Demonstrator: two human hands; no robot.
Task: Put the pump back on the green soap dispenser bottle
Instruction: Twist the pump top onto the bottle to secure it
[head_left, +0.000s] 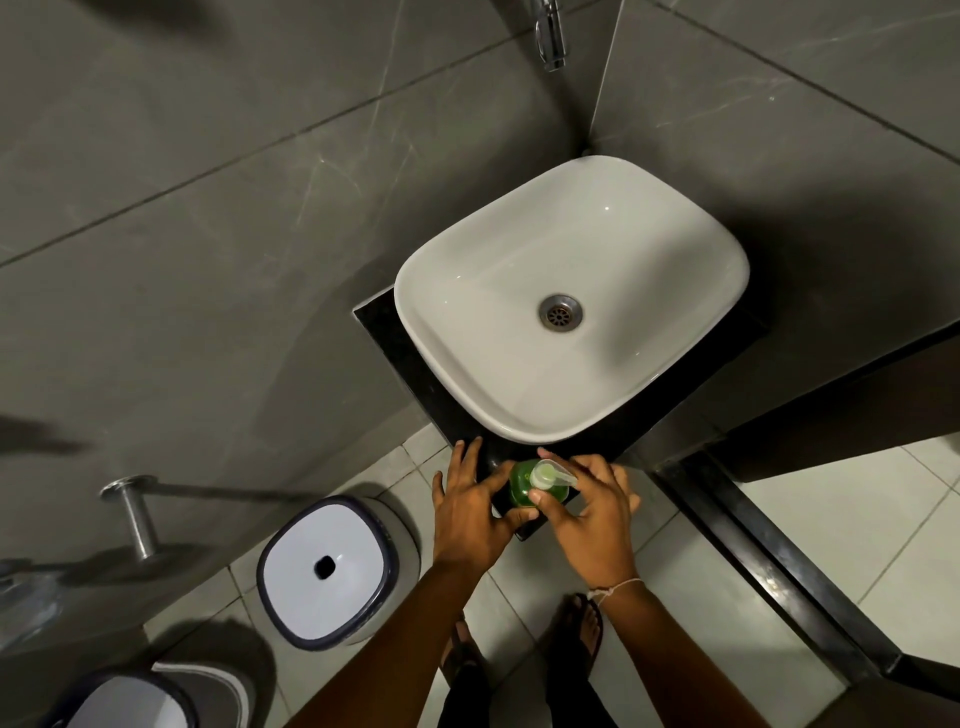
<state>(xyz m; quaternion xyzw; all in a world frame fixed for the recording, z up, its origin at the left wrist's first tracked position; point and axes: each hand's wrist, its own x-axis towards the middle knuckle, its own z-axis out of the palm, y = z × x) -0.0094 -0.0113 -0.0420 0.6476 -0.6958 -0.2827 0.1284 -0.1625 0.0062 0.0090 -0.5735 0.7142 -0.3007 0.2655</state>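
Note:
The green soap dispenser bottle (521, 487) stands upright on the front corner of the black counter (535, 527), just below the basin. A pale clear pump (548, 474) sits on top of its neck, spout pointing right. My left hand (467, 512) wraps the bottle's left side, thumb and fingers against it. My right hand (592, 512) is on the right side, its thumb and fingers closed around the pump's collar at the bottle top.
A white basin (452, 312) with a metal drain fills the counter behind the bottle. A chrome tap (551, 36) hangs from the wall above. A white lidded bin (327, 569) stands on the tiled floor to the left. My sandalled feet are below.

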